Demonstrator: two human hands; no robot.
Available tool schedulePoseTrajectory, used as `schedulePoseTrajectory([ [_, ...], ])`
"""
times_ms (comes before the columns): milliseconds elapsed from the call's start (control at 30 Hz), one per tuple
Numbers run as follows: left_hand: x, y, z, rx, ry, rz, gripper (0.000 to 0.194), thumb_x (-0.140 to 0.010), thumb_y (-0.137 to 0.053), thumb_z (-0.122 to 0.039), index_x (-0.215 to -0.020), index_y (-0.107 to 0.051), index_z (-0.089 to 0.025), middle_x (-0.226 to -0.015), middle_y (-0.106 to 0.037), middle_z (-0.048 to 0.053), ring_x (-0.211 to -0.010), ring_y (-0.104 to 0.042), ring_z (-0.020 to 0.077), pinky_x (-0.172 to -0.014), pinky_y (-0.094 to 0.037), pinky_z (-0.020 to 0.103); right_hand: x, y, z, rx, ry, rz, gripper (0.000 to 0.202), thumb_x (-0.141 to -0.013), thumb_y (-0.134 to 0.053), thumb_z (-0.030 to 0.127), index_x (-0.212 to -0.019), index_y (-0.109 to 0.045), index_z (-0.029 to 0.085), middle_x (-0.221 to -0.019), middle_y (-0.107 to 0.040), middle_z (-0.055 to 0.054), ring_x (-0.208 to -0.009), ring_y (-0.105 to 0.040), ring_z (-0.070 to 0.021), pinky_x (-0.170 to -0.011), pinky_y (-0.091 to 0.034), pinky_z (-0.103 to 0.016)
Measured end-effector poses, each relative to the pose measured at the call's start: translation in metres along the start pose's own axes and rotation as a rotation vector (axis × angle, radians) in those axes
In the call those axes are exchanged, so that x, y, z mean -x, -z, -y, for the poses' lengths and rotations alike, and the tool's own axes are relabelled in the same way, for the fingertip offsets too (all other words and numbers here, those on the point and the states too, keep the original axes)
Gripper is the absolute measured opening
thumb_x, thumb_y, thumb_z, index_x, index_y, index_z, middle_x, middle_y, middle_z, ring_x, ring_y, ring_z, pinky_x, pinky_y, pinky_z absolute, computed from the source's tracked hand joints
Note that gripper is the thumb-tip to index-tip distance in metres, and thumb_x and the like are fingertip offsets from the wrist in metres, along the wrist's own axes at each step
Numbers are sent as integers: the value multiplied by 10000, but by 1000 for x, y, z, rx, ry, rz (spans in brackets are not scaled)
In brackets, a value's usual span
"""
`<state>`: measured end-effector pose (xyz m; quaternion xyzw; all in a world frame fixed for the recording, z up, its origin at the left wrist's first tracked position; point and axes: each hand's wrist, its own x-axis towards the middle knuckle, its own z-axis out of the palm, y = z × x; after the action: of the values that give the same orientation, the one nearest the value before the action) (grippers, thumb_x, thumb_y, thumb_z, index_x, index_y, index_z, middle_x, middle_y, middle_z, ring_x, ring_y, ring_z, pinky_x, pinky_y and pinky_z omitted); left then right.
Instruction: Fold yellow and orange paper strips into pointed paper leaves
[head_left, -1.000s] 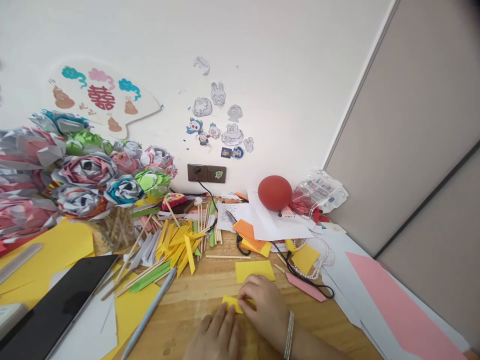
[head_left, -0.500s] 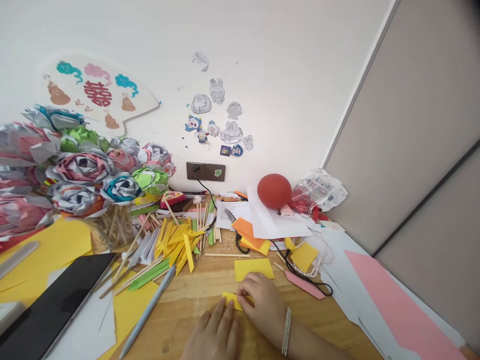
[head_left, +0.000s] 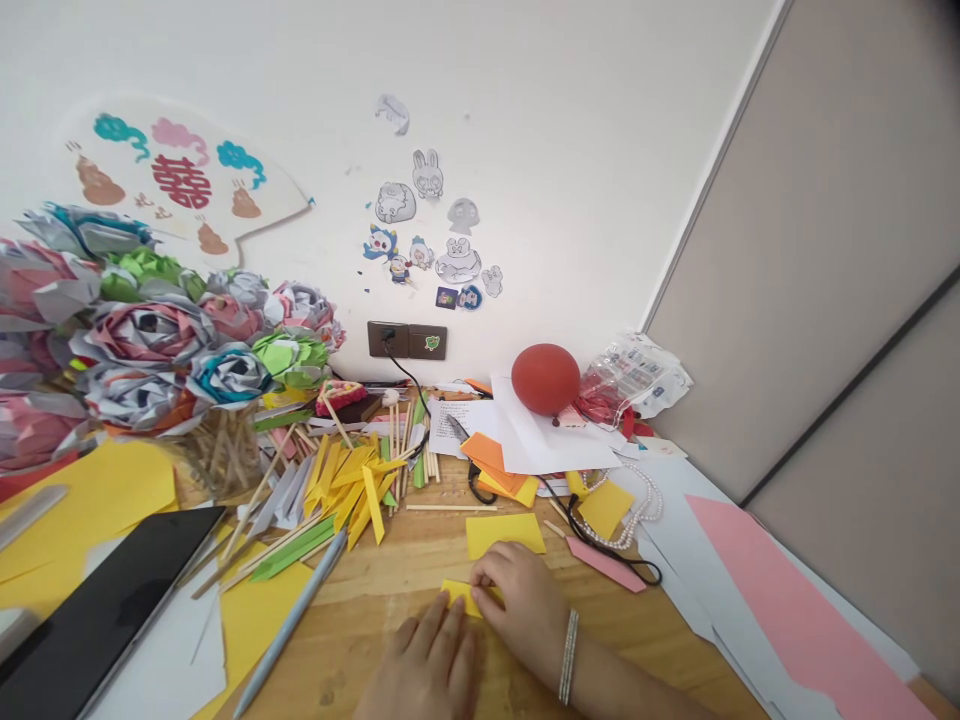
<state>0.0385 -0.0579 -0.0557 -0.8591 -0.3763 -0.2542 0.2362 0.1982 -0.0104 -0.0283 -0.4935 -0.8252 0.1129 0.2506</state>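
Observation:
A small piece of yellow paper (head_left: 459,596) lies on the wooden table under both hands. My left hand (head_left: 426,665) rests flat, its stretched fingertips pressing the paper's lower left edge. At the paper's right side, my right hand (head_left: 519,598), with a beaded bracelet (head_left: 568,658) at the wrist, has its thumb and curled fingers closed on it. Part of the paper is hidden beneath the fingers. Just beyond lies a yellow paper rectangle (head_left: 505,536).
Folded yellow strips (head_left: 360,485) and thin sticks lie at the back left, by paper flowers (head_left: 150,330). A grey pen (head_left: 292,625) and black tablet-like device (head_left: 112,610) are on the left. A red balloon (head_left: 545,379), pink strip (head_left: 606,563) and pearl string (head_left: 654,495) stand right.
The camera view has shifted slightly, so the scene sits a little further left. Both hands stay on the yellow paper with hardly any visible movement.

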Motion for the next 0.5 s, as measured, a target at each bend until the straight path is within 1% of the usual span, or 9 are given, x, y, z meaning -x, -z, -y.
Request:
schedulePoseTrajectory([
  [100, -4, 4, 2, 9, -3, 13, 222, -813, -461, -174, -937, -644, -186, -1001, -706, 68, -946, -640, 254, -750, -502, 319, 1, 1, 1, 31, 2, 22, 126, -744, -618, 71, -790, -604, 187, -805, -612, 7, -782, -541, -158, -686, -380, -260],
  [200, -6, 9, 5, 4, -46, 38, 232, -828, -445, -177, -953, -640, -175, -995, -707, 79, -925, -650, 244, -728, -515, 305, 0, 4, 0, 89, 70, 20, 156, -766, -610, 93, -883, -613, 196, -850, -609, -3, -791, -530, -163, -686, -375, -266],
  [267, -6, 10, 6, 2, -76, 49, 248, -846, -425, -186, -981, -632, -168, -998, -708, 75, -911, -656, 240, -708, -521, 304, 0, 8, -1, 145, 195, 6, 140, -787, -597, 113, -888, -617, 209, -843, -593, -5, -775, -511, -160, -670, -363, -268],
  [333, -5, 9, 6, -4, -79, 37, 265, -856, -409, -189, -1007, -624, -162, -996, -710, 68, -900, -662, 240, -697, -523, 310, 0, 14, -2, 212, 368, -18, 85, -809, -580, 139, -831, -616, 212, -830, -575, -8, -753, -480, -159, -654, -343, -277],
  [400, -3, 7, 6, -10, -68, 24, 269, -860, -402, -187, -1014, -622, -163, -989, -714, 59, -894, -664, 238, -700, -521, 315, 1, 18, -1, 283, 515, -52, 87, -840, -552, 161, -775, -597, 196, -825, -565, -18, -738, -451, -161, -651, -330, -292],
  [433, -3, 6, 6, -13, -57, 16, 266, -861, -401, -186, -1005, -623, -165, -982, -716, 55, -893, -665, 236, -704, -519, 316, 2, 20, 0, 317, 557, -64, 112, -856, -533, 168, -759, -585, 184, -823, -563, -25, -735, -443, -163, -653, -329, -300],
  [500, -2, 6, 6, -14, -55, 18, 260, -861, -403, -189, -998, -624, -168, -979, -718, 46, -897, -664, 232, -713, -517, 312, 5, 22, 4, 372, 585, -63, 150, -878, -501, 161, -745, -570, 165, -800, -557, -32, -727, -438, -166, -651, -333, -309],
])
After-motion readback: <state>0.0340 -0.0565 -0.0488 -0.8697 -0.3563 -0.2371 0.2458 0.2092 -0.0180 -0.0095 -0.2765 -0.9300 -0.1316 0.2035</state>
